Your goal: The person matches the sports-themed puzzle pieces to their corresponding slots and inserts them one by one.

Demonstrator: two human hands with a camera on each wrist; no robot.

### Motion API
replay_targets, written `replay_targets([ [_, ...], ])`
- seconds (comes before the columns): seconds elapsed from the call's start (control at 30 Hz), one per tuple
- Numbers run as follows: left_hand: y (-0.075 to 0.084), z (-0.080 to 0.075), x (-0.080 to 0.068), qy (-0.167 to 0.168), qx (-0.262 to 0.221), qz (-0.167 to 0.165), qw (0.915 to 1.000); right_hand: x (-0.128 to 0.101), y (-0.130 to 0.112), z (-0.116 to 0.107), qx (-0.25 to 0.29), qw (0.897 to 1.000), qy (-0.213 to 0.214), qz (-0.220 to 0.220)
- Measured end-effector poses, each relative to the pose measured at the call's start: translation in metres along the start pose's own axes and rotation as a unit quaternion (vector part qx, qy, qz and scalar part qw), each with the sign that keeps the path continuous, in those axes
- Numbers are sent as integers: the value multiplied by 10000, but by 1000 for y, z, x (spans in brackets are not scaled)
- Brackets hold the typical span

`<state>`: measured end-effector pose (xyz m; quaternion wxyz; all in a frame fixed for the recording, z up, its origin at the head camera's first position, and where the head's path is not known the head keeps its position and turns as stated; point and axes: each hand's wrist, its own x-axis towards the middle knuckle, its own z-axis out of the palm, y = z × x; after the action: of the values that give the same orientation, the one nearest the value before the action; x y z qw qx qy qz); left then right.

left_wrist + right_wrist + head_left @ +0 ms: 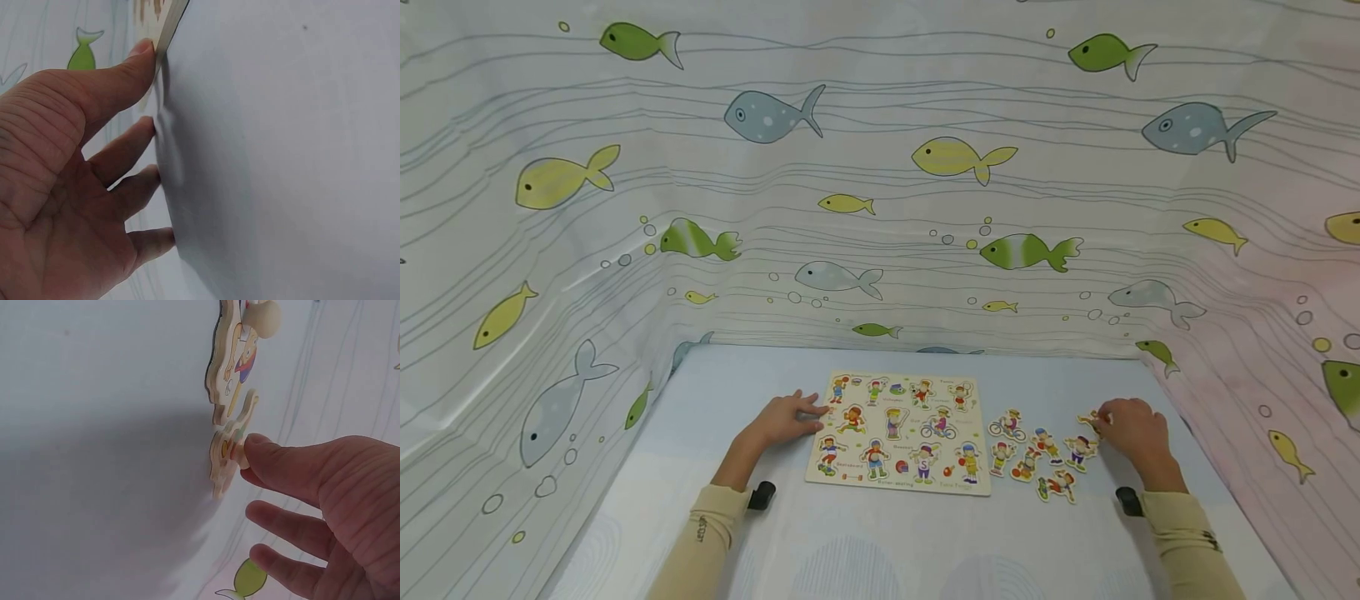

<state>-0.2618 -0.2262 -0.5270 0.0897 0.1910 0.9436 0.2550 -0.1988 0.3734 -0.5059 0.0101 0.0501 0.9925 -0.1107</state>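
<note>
A wooden peg puzzle board point(814, 477) with printed sport figures lies on the table. My left hand point(786, 419) is at its left edge, the thumb point(140, 59) against the board's side and the other fingertips on the table. To the right of the board, my right hand point(1133, 429) pinches the small wooden knob of a puzzle piece point(226, 449) between thumb and finger. Part of that piece is hidden by the fingers in the head view. Close by it lies another figure piece point(224, 372) with a round knob point(264, 319).
Several loose figure pieces lie right of the board, among them a cyclist point(1007, 427), a piece in purple trousers point(1080, 452) and one nearest the front point(1057, 486). Fish-patterned sheeting point(895, 242) walls in the pale table point(760, 542) at the back and sides.
</note>
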Motion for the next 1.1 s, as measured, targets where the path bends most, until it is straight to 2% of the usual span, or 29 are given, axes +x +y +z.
replay_targets([
  [0.63,3,0,-1,19,-61,-91,9999,4,1,0,-98,9994,-256,220],
  [0.9,3,1,-3,-21,-54,-88,9999,4,2,2,-143,9998,-49,142],
  [1.1,5,0,-3,22,-48,-91,9999,4,-3,3,-77,9993,354,-67],
])
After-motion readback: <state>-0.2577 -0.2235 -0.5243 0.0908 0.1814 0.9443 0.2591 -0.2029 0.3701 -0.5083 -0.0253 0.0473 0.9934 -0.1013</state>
